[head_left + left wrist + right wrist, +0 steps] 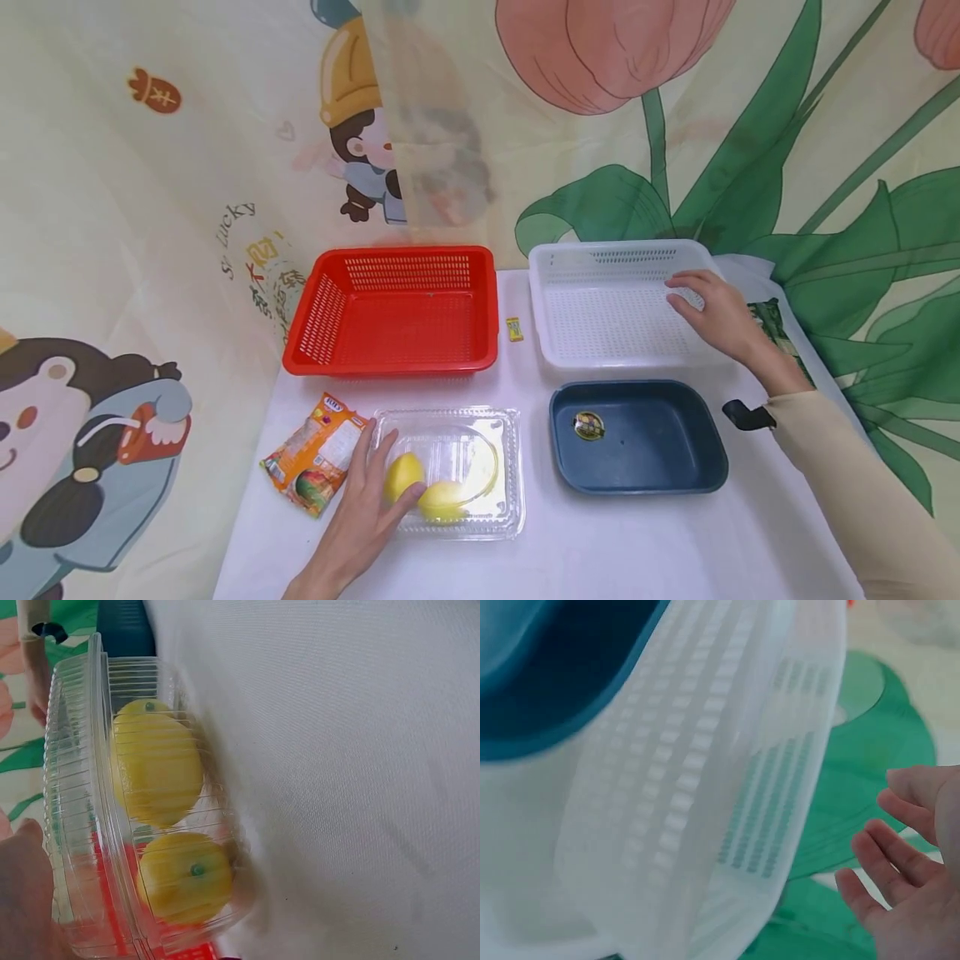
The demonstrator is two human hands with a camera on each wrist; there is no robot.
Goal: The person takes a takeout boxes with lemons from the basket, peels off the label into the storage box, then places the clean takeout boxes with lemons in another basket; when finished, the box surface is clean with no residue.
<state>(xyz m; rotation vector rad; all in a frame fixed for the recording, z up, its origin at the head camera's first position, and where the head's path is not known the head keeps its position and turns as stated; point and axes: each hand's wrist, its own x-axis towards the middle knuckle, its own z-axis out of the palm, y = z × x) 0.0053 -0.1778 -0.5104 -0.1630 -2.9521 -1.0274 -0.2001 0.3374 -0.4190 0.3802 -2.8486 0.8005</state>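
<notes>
My left hand [360, 521] rests on the left side of a clear plastic clamshell box [506, 475], its fingers spread over the lid. Inside the box lie two yellow lemons; one lemon [156, 769] and the other lemon [186, 877] show through the ribbed wall in the left wrist view. Above the right part of a white plastic basket [600, 325] hovers my right hand [712, 312], fingers loosely bent and holding nothing. In the right wrist view the same hand [907, 862] appears beside the basket's rim.
A red basket [405, 333] stands at the back left, with a small yellow packet [514, 329] between the baskets. An orange snack bag [318, 454] lies left of the box. A dark blue tray [637, 442] holds a round gold-black sticker [588, 426]. A dark green packet [776, 329] lies behind my right forearm.
</notes>
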